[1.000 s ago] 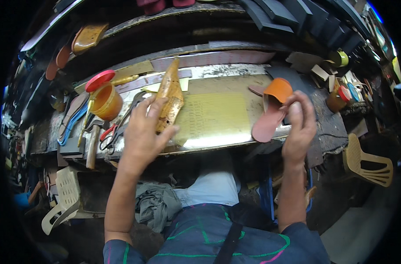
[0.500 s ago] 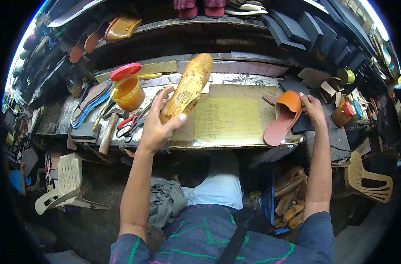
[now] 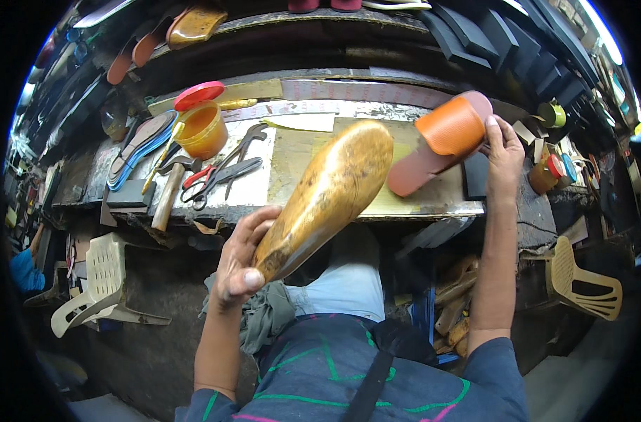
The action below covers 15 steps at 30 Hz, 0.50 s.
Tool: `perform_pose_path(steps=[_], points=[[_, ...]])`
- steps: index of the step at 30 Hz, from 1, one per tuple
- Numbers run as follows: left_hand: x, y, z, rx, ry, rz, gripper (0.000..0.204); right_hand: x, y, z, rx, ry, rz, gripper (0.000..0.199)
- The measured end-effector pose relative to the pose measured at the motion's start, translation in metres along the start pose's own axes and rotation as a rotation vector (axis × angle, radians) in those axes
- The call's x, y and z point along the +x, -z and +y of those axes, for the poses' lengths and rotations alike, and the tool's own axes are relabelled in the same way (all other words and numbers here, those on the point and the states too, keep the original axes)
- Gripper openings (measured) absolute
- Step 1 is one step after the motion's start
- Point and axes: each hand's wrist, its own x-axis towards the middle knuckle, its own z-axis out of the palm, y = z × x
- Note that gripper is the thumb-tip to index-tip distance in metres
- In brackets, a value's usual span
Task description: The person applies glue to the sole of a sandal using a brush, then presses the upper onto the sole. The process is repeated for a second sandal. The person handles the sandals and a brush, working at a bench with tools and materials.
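My left hand (image 3: pixel 244 260) is closed round the narrow end of a glossy wooden shoe last (image 3: pixel 327 193), tilted with its broad end up and to the right, in front of the bench edge. My right hand (image 3: pixel 503 144) pinches the edge of a sandal (image 3: pixel 450 135) near one end. This sandal has a wide orange strap and a pinkish-brown sole, and is held up above the bench. Beneath the last and the sandal, a yellow lined sheet (image 3: pixel 398 195) lies partly hidden on the bench.
On the bench's left stand an open yellow tub (image 3: pixel 202 133) with a red lid (image 3: pixel 199 93), a hammer (image 3: pixel 167 204), red-handled scissors (image 3: pixel 206 188) and pincers (image 3: pixel 247 144). Plastic chairs (image 3: pixel 104 278) flank me. Wooden lasts (image 3: pixel 455 309) fill a blue crate below. Black slabs (image 3: pixel 468 32) lean on the shelf.
The last has come down and nearer to me, its broad end now turned up and to the right. My right hand has lifted the sandal off the bench and tilted it leftward.
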Motion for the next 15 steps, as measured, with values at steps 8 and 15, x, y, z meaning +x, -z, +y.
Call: perform_pose_path(steps=[8, 15], points=[[-0.019, 0.003, -0.004, 0.081, 0.084, -0.014, 0.111, -0.068, -0.085, -0.043, 0.390, 0.189, -0.104, 0.031], [-0.016, -0.017, -0.002, -0.025, 0.008, -0.078, 0.111, -0.084, -0.102, -0.058, 0.896, -0.042, -0.202, 0.083]])
